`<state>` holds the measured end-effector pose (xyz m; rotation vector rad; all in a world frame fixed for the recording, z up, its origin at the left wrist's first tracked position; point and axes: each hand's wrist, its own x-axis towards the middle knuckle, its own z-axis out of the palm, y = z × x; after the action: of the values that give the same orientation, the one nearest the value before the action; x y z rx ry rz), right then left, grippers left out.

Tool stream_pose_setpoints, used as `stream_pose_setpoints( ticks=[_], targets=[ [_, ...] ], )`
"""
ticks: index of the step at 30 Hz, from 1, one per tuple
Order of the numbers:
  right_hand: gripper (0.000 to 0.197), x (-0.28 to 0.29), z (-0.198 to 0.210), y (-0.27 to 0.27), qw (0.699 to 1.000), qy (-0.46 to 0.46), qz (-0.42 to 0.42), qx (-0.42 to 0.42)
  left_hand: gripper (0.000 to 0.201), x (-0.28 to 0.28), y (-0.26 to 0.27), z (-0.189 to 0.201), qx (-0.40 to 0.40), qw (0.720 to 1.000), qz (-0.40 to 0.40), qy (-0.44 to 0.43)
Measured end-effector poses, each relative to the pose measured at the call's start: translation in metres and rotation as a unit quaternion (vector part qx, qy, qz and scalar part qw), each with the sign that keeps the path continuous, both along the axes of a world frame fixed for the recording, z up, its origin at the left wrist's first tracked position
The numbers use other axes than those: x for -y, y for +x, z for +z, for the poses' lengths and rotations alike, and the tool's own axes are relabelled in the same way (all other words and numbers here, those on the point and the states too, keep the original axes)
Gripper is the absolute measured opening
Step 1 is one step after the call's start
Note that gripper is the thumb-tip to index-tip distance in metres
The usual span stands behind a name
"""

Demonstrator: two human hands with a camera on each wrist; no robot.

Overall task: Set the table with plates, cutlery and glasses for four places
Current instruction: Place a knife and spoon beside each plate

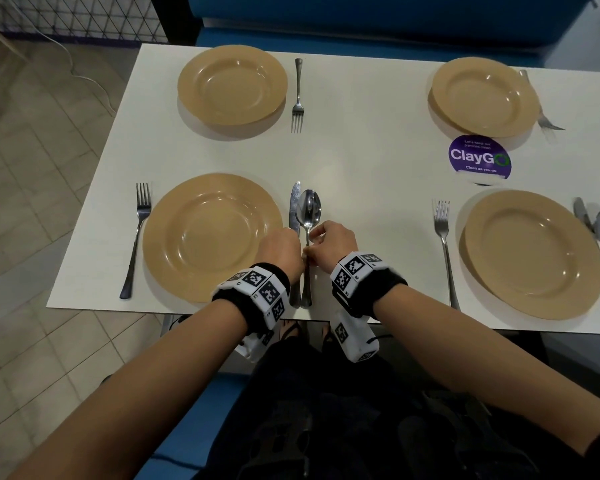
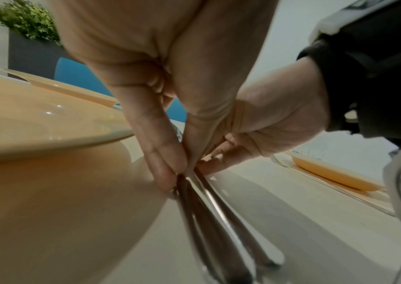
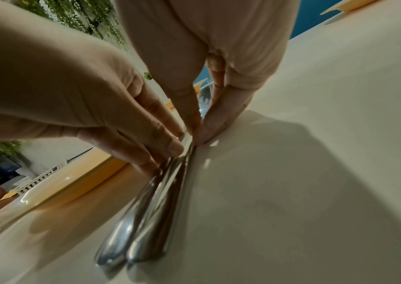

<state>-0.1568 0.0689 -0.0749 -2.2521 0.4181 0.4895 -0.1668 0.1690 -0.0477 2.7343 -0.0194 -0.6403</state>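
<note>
Count on the worktop (image 1: 361,140): four tan plates, four forks, two knives, two spoons. All four plates hold nothing. Both far places have only a fork. The near left plate (image 1: 210,237) has a knife (image 1: 294,206) and a spoon (image 1: 309,207) side by side just right of it, handles reaching the near edge. Left hand (image 1: 280,249) fingers (image 2: 168,169) press the knife handle; right hand (image 1: 333,239) fingers (image 3: 209,124) pinch the spoon handle. Bare worktop lies between the near places.
</note>
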Motion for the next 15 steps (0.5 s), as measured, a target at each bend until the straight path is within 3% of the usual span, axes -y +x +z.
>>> stream_pose_setpoints(
  ticks=[15],
  targets=[
    [0.028,0.0004,0.0008,-0.0014,1.0,-0.01,0.012,0.002,0.009,-0.002,-0.0014,-0.0025,0.002,1.0,-0.009,0.004]
  ],
)
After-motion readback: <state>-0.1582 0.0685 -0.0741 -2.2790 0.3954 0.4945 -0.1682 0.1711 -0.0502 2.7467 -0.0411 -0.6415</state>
